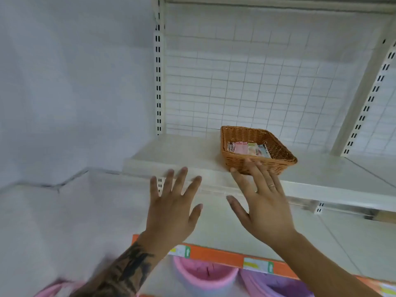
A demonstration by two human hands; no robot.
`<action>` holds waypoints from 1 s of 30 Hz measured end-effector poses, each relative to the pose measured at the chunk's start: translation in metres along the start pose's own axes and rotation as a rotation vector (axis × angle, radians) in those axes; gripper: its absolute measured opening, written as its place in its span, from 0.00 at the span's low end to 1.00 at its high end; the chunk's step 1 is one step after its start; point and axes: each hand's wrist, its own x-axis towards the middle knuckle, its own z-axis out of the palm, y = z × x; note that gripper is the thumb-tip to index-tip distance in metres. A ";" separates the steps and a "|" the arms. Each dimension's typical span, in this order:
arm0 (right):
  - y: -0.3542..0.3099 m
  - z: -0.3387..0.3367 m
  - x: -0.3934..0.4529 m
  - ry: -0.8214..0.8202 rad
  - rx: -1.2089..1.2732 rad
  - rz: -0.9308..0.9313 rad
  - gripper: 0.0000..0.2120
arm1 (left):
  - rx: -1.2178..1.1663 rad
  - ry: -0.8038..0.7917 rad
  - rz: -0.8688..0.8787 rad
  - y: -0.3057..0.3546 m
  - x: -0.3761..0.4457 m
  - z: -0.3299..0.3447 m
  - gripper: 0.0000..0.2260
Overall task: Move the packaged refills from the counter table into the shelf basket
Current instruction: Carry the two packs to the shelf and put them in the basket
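We see a brown wicker basket [276, 155] sitting on a white shelf [182, 155], toward the right of the shelf's open stretch and close to its front edge. Inside it, several packaged refills [248, 148] stand side by side against the near-left wall: a pink one among paler and bluish ones (their print is too small for us to read).

Our left hand [171, 213] is raised in front of the shelf edge with all fingers straight and spread wide, holding nothing; its forearm carries a dark tattoo. Our right hand [265, 206] is likewise flat and spread, empty, with a thin ring [271, 185] on one finger. Its fingertips overlap the basket's near wall in the view, though we cannot tell whether they touch the weave or hover just before it.

Behind the shelf runs a white wire grid panel [257, 82], framed by slotted white uprights [158, 82]. Below our wrists an orange shelf edge [216, 255] bears small price tags [258, 265], and under it hang pink and lilac tubs [205, 275].
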 end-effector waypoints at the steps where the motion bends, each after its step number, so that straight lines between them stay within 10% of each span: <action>1: -0.008 0.001 -0.014 -0.021 0.050 -0.017 0.28 | -0.004 -0.025 -0.048 0.003 -0.023 -0.003 0.28; 13: -0.209 0.013 -0.179 -0.445 0.544 -0.389 0.30 | 0.228 -0.456 -0.650 -0.008 -0.351 -0.084 0.26; 30: -0.602 -0.151 -0.348 -0.605 0.613 -1.036 0.37 | 0.268 -0.440 -1.331 -0.085 -0.749 -0.305 0.30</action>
